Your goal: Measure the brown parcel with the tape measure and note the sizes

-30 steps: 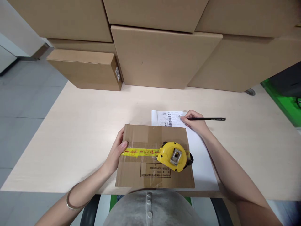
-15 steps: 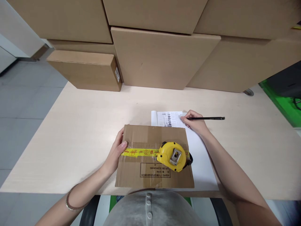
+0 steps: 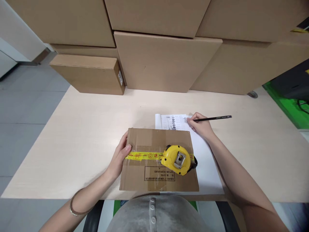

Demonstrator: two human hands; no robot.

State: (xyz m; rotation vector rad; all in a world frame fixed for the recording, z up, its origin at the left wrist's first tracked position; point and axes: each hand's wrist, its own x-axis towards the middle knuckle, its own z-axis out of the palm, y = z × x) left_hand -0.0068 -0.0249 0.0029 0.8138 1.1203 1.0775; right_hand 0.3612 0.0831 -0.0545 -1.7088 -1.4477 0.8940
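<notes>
A taped cardboard box (image 3: 140, 177) lies at the table's front edge, close to my body. My left hand (image 3: 120, 158) grips its left side, thumb on top and the other fingers mostly hidden behind the edge. On the right part of the box rests a yellow tape measure (image 3: 177, 159), touched by neither hand. My right hand (image 3: 200, 125) is closed around a black pen (image 3: 214, 118), its tip at a sheet of paper (image 3: 177, 120) covered in small writing. The box covers part of the paper, which reaches down along the box's right side.
Large cardboard boxes (image 3: 164, 62) are stacked along the back of the light wooden table (image 3: 79, 138). A smaller flat box (image 3: 89, 75) stands at the back left. A round metal fitting (image 3: 252, 94) sits at the back right, near a green surface (image 3: 285, 106).
The pen's back end has tilted up a little, and my right hand has shifted slightly. My left hand, the box and the tape measure stay in place; the view has tilted slightly.
</notes>
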